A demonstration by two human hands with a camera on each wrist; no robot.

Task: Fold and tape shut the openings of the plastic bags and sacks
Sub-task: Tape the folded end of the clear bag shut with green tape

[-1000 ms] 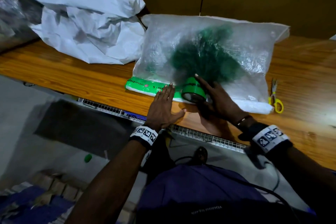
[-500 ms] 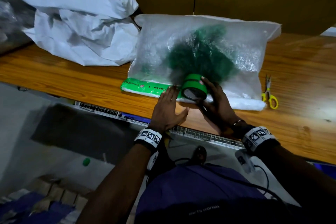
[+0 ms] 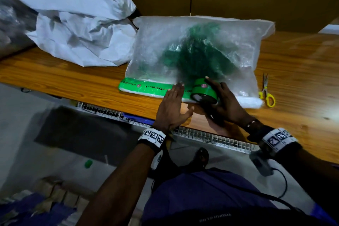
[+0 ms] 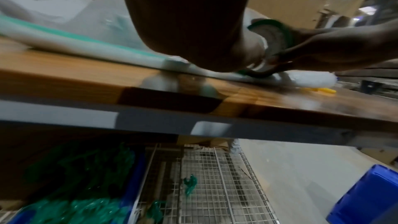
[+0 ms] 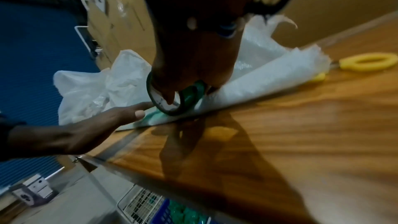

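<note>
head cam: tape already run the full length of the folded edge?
No: green tape covers only the left part; the fold right of the tape roll is bare white.

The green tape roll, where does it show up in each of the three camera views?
Head: the green tape roll sits right of centre on the folded bag edge, gripped by the right hand.
Left wrist: upper right, beyond the dark palm.
Right wrist: centre, fingers through its core.
Shared landmark: the yellow-handled scissors on the wooden table.
</note>
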